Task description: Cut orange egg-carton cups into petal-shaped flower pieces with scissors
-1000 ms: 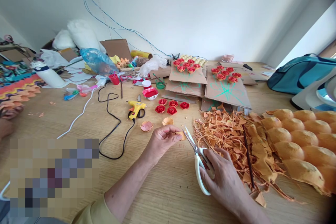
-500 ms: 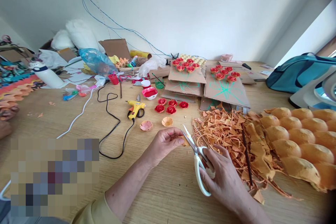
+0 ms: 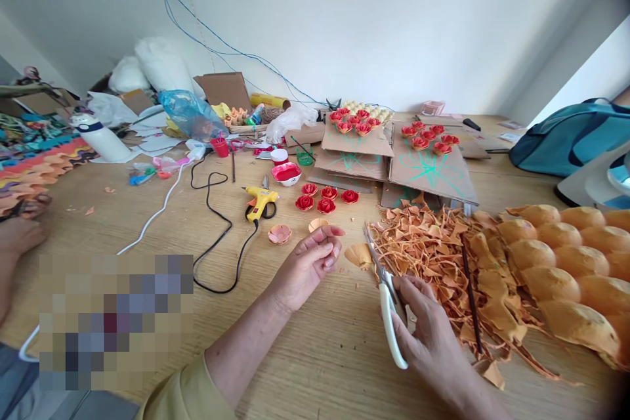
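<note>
My right hand (image 3: 428, 328) is wrapped round the white handles of a pair of scissors (image 3: 392, 321), whose blades point up and away, nearly together. Just left of the blades is an orange egg-carton piece (image 3: 358, 254); whether it touches them or rests on the table, I cannot tell. My left hand (image 3: 306, 266) is a little further left, index finger stretched out, thumb apart, nothing visible in it. Behind its fingers an orange carton cup (image 3: 317, 224) is partly hidden. A pinkish carton cup (image 3: 279, 233) sits to its left.
Orange scraps (image 3: 423, 243) are heaped beside the egg tray (image 3: 566, 256). A yellow glue gun (image 3: 260, 202) lies with its black cord looping over the table. Behind are red carton roses (image 3: 326, 205), a bowl of red paint (image 3: 286, 174) and cardboard sheets (image 3: 433, 174). Another person's hand (image 3: 22, 233) is at far left.
My left hand has let go of the orange carton piece, and its index finger has straightened. The scissors have moved slightly right and their blades have come closer together. The view has shifted slightly.
</note>
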{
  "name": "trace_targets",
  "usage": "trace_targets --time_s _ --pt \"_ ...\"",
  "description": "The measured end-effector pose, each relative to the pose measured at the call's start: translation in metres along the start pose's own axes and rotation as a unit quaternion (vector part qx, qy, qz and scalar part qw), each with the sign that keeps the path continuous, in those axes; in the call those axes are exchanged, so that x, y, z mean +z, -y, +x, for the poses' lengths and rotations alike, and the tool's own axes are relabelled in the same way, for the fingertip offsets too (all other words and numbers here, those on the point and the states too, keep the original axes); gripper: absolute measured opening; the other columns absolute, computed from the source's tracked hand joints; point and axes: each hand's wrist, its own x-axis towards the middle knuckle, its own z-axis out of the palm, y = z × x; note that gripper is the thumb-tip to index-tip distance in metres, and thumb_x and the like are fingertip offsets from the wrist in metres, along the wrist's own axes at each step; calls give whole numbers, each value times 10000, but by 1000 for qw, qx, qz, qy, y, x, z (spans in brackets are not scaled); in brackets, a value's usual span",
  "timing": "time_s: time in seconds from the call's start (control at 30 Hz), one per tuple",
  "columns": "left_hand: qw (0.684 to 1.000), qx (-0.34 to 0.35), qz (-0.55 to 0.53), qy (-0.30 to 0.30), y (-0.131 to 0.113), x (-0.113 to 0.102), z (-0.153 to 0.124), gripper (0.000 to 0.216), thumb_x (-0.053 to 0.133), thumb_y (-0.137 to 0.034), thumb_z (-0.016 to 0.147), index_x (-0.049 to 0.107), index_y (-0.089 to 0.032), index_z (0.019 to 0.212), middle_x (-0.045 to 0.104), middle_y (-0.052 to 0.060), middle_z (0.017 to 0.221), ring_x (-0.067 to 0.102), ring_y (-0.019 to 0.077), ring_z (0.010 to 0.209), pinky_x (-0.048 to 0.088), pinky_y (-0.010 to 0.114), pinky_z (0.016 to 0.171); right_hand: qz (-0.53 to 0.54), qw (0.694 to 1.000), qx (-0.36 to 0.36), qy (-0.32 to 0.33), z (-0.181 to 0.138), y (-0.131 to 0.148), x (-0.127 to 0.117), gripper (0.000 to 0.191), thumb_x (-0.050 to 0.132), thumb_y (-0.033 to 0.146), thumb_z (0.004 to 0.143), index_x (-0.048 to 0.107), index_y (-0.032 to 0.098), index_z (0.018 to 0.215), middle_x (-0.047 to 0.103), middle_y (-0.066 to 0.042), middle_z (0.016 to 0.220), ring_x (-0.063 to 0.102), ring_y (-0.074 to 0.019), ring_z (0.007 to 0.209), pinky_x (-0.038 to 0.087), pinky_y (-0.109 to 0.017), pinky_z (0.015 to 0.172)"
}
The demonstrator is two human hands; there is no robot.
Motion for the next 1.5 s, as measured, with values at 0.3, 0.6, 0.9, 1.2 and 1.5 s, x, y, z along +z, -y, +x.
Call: trace_targets --time_s 0.3,0.6,0.9,1.2,1.5 --pt "1000 5 -26 17 2 0 -1 217 634 -162 835 683 -146 1045 432 -26 692 338 69 593 317 188 571 20 999 7 36 -3 -2 3 177 454 329 972 454 235 822 581 -11 798 553 -218 822 428 -396 862" --pt "999 -1 -38 10 1 3 -2 237 679 -211 817 714 -125 1035 436 -20 708 347 62 609 333 176 578 1 999 -11 47 -6 -4 6 173 458 288 962 418 237 801 523 11 746 535 -207 770 412 -419 875" --pt "997 39 71 -20 4 4 -2 193 646 -314 881 696 -196 1024 408 -43 651 315 75 586 302 195 587 -10 999 -29 32 -5 -1 7 188 471 280 954 392 238 789 464 42 706 493 -172 672 405 -417 887" --pt "913 164 372 -24 8 6 -5 158 700 -323 830 646 -182 875 559 -3 823 404 114 701 349 256 686 -23 999 -41 21 -4 1 8 183 506 265 937 389 236 800 451 56 696 459 -144 613 390 -441 939" --pt "965 61 256 -1 7 9 -4 199 671 -351 851 666 -152 855 589 3 783 495 123 749 381 257 737 -15 998 -22 58 -3 1 6 125 523 248 930 419 233 862 494 47 752 526 -157 698 325 -478 1014"
